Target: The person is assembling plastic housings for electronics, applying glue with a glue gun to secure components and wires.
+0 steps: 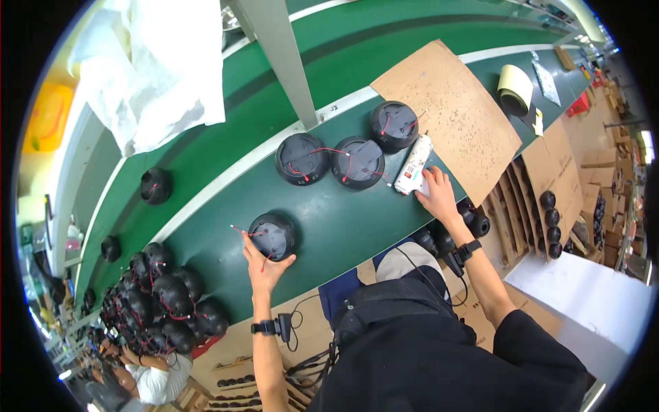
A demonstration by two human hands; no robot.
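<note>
**Black housing (272, 237) and white glue gun (416, 165) both in hand**

The black housing sits on the green desk (336, 237), wired face up. The left hand (263, 269) holds its near edge, fingers and thumb spread wide around it. The right hand (438, 196) has its fingers curled around the white glue gun's handle, the nozzle pointing away from the person. Just left of the gun stand three more housings (302, 159); to its right lies a cardboard sheet (460, 117). A pile of dark housings (171, 295) crowds the desk's left end.

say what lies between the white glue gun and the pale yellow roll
In the head view, a speckled brown cardboard sheet runs from the glue gun almost to the roll, then a sliver of green tabletop.
</note>
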